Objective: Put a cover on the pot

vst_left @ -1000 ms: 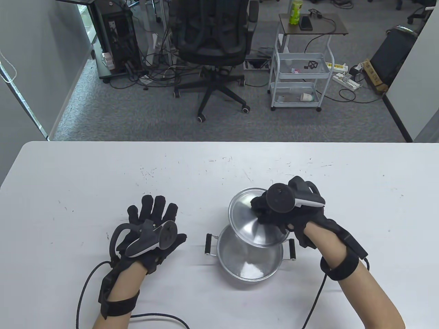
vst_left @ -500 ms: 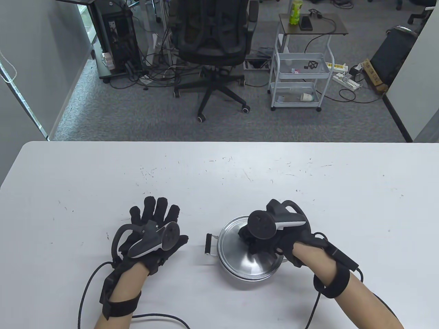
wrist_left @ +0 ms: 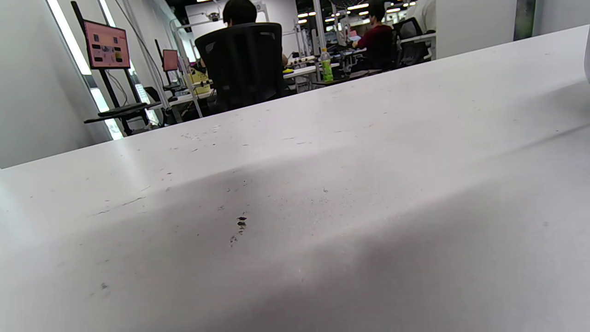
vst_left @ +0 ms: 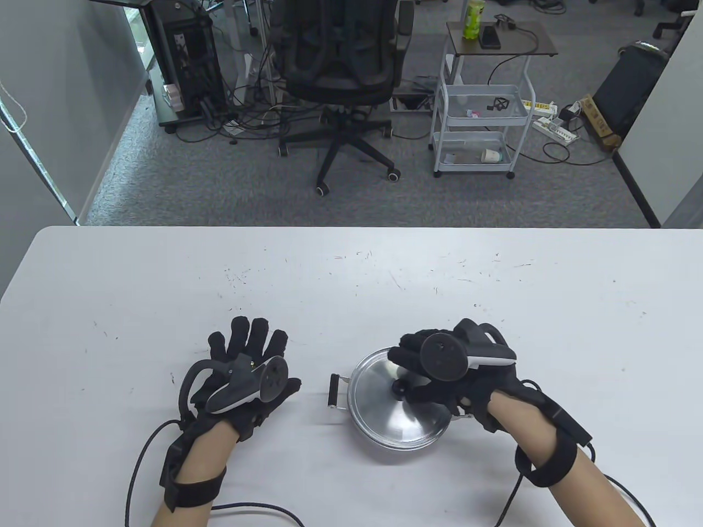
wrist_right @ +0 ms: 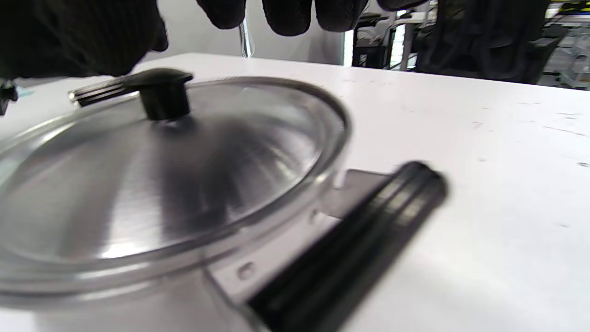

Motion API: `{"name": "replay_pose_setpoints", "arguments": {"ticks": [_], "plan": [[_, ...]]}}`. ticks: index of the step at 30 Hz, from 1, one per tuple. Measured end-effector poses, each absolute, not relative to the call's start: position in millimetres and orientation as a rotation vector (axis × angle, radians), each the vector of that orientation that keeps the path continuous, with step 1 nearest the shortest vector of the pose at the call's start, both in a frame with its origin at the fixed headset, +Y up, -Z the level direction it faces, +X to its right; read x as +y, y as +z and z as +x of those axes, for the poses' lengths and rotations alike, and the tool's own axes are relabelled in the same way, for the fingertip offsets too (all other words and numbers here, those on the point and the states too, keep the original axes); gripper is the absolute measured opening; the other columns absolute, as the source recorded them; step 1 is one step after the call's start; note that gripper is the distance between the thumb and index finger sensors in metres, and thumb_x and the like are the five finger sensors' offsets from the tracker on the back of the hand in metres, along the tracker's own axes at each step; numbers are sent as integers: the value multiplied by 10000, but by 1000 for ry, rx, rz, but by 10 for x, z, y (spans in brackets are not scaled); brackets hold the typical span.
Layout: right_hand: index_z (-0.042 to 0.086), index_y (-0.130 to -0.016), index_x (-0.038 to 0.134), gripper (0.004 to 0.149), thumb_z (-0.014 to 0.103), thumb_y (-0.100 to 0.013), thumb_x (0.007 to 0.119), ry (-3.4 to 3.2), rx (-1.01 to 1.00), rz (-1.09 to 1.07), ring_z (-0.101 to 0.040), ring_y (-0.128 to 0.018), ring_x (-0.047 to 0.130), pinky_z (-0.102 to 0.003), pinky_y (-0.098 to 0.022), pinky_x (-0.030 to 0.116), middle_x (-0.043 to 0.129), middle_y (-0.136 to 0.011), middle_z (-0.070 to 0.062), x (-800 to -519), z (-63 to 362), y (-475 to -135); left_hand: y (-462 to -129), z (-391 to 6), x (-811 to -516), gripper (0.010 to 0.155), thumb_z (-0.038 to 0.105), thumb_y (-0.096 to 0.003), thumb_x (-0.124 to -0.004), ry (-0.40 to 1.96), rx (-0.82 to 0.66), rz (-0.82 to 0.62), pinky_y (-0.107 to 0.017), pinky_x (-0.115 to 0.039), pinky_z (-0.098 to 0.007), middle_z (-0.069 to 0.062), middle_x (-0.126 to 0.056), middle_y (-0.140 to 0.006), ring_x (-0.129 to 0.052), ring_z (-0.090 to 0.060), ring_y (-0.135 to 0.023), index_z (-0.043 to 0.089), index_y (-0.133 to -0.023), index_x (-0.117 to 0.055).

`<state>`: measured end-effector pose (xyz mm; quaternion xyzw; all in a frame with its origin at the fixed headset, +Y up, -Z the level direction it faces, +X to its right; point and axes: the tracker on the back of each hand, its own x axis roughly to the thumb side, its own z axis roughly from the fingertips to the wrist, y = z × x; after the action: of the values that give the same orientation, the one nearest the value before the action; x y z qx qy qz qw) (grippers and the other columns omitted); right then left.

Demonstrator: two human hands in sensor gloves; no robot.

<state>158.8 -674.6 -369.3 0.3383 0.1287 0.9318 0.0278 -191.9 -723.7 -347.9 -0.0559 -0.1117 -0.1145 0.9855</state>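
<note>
The steel pot stands on the white table with its steel lid sitting on it. The lid's black knob is free. My right hand hovers just above the knob, fingers spread and holding nothing. In the right wrist view the lid and knob lie below my fingertips, and the pot's right side handle is close. My left hand lies flat on the table left of the pot, fingers stretched out, empty.
The pot's left side handle points toward my left hand. Glove cables trail off the table's near edge. An office chair and a white cart stand on the floor beyond the table. The left wrist view shows only the tabletop.
My right hand carried the lid down onto the pot, then let go of the knob and opened, lifting slightly. My left hand stayed in place.
</note>
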Motion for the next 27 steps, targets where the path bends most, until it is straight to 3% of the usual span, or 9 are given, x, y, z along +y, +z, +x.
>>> {"name": "replay_pose_setpoints", "arguments": {"ticks": [8,14,27], "plan": [[308,-1029,588,770,595,-336,763,2911,269,620,-450,-1049,468,-710,-689,399,507,-1145,-131,-6857,2399,-3662,-3477,-1923,-7236,955,792,-377,-409,-230,-223,-112,-744,-343,-774,-128,-244,-1265,-223,-498,-1151,321,-1201,-301],[306,-1055,532,793,637,-353,696,2886,304,337,-458,-1066,352,-734,-683,292,416,-1169,-124,-7232,2978,-3583,-3483,-1922,-7293,952,792,-378,-408,-240,-223,-124,-744,-345,-774,-127,-241,-1264,-226,-499,-1150,322,-1199,-300],[323,-1063,441,839,695,-334,626,2910,434,220,-424,-1082,257,-732,-687,209,313,-1177,-85,-7686,3255,-3486,-3439,-1905,-7375,953,793,-371,-410,-256,-245,-86,-746,-357,-769,-121,-242,-1259,-246,-490,-1151,322,-1194,-312]]}}
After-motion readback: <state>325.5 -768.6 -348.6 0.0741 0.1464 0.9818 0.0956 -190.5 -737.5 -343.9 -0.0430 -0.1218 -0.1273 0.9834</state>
